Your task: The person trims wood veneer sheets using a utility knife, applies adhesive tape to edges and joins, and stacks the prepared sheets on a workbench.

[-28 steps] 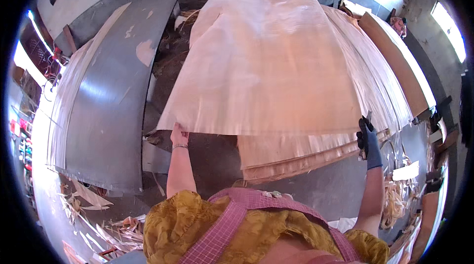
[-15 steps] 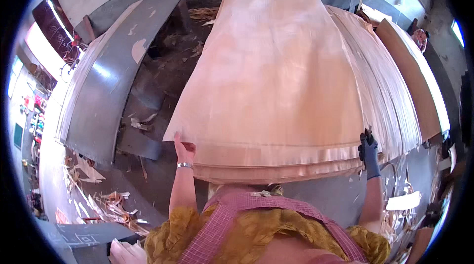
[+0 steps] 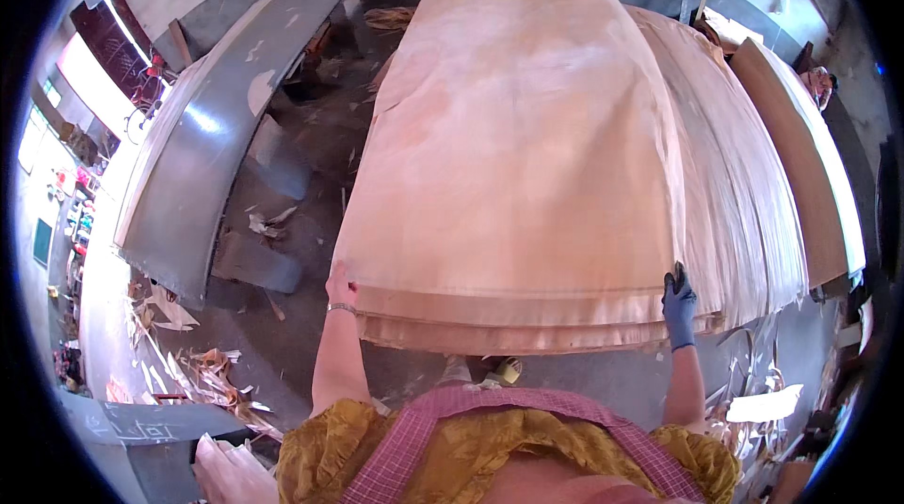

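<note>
Shifted rightward over the layered stack [image 3: 508, 334], the pale sheet [image 3: 518, 146] now covers most of it; your left hand [image 3: 341, 289] grips the sheet's near left corner, your gloved right hand [image 3: 678, 299] the near right.

mustard patterned blouse [image 3: 325, 443] | pink checked apron [image 3: 407, 443] | left wristband [image 3: 341, 307], silvery | right hand [image 3: 679, 299]: blue-grey glove [image 3: 680, 323]

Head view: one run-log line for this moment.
thin tan sheet: spread over stacked sheets | left hand: bare, holding its near-left corner | right hand: dark-gloved, holding its near-right corner
</note>
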`<state>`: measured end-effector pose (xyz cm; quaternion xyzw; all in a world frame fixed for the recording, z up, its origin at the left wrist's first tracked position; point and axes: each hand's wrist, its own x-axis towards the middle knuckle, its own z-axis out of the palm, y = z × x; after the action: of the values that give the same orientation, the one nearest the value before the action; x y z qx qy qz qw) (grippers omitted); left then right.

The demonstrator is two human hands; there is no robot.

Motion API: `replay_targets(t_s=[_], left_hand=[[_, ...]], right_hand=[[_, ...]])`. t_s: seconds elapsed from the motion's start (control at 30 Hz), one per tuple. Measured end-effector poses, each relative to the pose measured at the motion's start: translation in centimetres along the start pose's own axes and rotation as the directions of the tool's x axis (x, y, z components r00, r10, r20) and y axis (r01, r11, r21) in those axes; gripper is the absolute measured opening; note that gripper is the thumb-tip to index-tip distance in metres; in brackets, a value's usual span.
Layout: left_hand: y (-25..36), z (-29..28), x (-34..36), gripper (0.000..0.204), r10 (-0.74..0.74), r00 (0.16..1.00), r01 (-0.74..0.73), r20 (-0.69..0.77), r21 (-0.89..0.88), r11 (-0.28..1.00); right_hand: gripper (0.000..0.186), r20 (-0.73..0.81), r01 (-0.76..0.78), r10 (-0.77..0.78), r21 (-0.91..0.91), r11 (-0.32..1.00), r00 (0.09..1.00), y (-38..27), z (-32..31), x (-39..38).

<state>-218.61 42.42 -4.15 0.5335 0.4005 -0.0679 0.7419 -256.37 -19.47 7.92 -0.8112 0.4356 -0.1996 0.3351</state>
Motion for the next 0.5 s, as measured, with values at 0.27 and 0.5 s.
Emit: replay_targets(t_s=[0.27, 0.5], left_hand=[[-1.8, -3.2, 3.2, 0.032, 0.043, 0.998, -0.044, -0.048, -0.021, 0.999], [-4.5, -2.8, 1.6, 0.039, 0.058, 0.996, -0.057, -0.069, 0.015, 0.998]], right_hand=[[0.048, 0.024, -0.025, 0.029, -0.151, 0.988, 0.999, 3.6, 2.7, -1.2], [0.05, -0.06, 0.037, -0.048, -0.178, 0.983, 0.997, 11.7, 3.3, -2.4]])
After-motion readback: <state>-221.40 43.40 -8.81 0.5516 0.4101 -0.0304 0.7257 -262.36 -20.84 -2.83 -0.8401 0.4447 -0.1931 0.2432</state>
